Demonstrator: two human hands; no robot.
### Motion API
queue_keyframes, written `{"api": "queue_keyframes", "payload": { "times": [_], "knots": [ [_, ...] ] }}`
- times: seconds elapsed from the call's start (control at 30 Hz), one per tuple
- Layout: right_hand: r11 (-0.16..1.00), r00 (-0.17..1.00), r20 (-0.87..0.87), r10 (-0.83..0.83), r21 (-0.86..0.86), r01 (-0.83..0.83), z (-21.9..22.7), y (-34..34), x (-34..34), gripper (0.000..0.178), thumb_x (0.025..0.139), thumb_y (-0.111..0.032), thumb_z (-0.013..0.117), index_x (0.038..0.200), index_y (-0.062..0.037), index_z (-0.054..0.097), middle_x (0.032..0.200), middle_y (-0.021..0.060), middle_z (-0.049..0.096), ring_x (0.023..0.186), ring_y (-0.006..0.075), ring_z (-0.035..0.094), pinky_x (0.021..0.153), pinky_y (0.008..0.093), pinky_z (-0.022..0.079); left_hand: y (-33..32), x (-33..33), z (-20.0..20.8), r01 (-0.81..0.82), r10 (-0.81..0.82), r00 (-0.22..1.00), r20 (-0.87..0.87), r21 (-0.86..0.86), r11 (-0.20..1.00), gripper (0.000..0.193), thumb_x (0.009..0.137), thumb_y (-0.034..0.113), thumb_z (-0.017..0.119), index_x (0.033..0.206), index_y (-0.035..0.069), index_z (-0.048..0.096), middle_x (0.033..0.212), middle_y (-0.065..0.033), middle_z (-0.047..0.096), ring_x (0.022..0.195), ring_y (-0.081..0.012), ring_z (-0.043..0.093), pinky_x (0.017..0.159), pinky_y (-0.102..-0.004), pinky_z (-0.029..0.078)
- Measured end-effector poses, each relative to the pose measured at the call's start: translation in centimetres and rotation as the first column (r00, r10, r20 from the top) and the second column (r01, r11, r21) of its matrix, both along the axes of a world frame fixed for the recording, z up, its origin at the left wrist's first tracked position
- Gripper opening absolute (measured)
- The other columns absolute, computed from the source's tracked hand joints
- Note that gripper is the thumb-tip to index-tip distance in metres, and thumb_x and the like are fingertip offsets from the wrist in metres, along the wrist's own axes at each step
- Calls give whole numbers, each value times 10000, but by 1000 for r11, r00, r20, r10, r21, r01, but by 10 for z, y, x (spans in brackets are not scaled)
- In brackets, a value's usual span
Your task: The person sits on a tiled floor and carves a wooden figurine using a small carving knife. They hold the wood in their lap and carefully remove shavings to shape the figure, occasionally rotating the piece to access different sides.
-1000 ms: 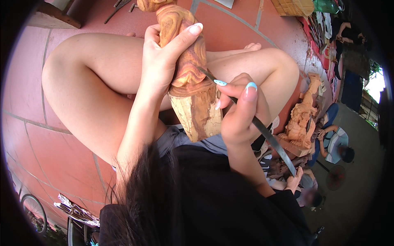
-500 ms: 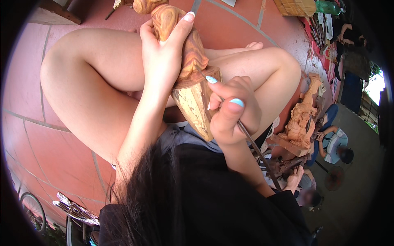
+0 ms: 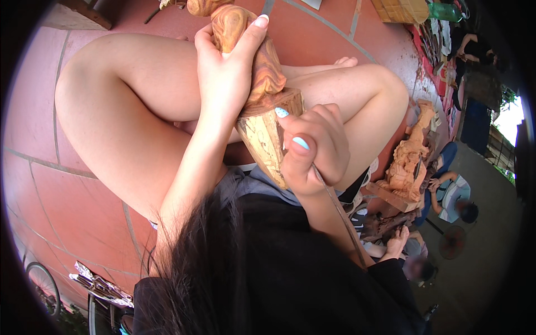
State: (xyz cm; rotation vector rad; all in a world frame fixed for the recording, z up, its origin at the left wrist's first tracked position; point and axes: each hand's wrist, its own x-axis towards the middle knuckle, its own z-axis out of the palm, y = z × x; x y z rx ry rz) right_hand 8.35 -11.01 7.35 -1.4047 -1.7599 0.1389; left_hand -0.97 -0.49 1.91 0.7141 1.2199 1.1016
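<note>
A wood carving (image 3: 267, 70) with rounded, swirling grain stands tilted between my bent legs. Its pale, rough-cut base (image 3: 262, 142) points toward my lap. My left hand (image 3: 226, 75) is closed round the upper part, thumb lying along the figure. Beside the base, my right hand (image 3: 318, 146) is closed on a long thin metal carving tool (image 3: 347, 226), whose shaft runs back along my right forearm. The tool's working tip is hidden behind my fingers, so I cannot tell whether it touches the wood.
Red floor tiles (image 3: 84, 218) lie around my legs. On the right stands a larger reddish carving (image 3: 410, 159), with a co-worker (image 3: 455, 195) beyond it. A cardboard box (image 3: 399, 11) and green bottle (image 3: 445, 11) are at the top right, a bicycle wheel (image 3: 43, 287) at the lower left.
My right hand has tilted and shifted slightly left, and the tool's shaft has swung closer to my forearm. The carving and my left hand have moved a little to the right.
</note>
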Motion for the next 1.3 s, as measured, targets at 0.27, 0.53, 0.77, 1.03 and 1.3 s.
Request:
{"api": "queue_keyframes", "payload": {
  "times": [0.27,0.53,0.77,1.03,1.3],
  "knots": [
    [1000,999,26,23,3,-23,0,-3,0,321,972,-321,697,884,-13,670,645,30,511,565,222,503,593,362,372,0,-1,-3,11,-10,1000,-24,29,1000,796,857,415,831,1289,-124,435,1146,-204,630,1038,-217,647,916,-320,533],
    [1000,999,29,27,2,-27,-4,-3,-2,340,956,-335,709,927,1,666,670,38,524,580,233,510,590,371,376,3,-1,-4,20,-20,1000,-9,41,999,786,860,409,829,1283,-126,438,1126,-198,638,1029,-213,649,903,-315,536],
    [998,998,-6,59,-22,-59,-6,-8,3,373,936,-359,715,961,8,659,698,47,533,599,244,516,594,373,382,2,1,-9,9,-6,998,-66,47,999,712,891,399,806,1283,-106,493,1114,-148,632,984,-159,634,871,-283,530],
    [994,994,8,110,-28,-110,-4,-8,3,379,905,-362,735,973,3,659,699,43,530,609,239,517,605,370,387,7,-5,-12,96,-97,994,42,31,995,649,895,387,804,1238,-89,528,1049,-123,651,919,-146,643,826,-277,537],
    [987,987,-35,155,-38,-156,-4,-7,5,381,884,-360,749,981,-1,664,679,34,526,605,231,516,611,364,386,2,4,0,-12,12,1000,-16,13,1000,638,895,398,802,1226,-83,544,1050,-120,653,916,-143,641,825,-274,535]
  ]
}}
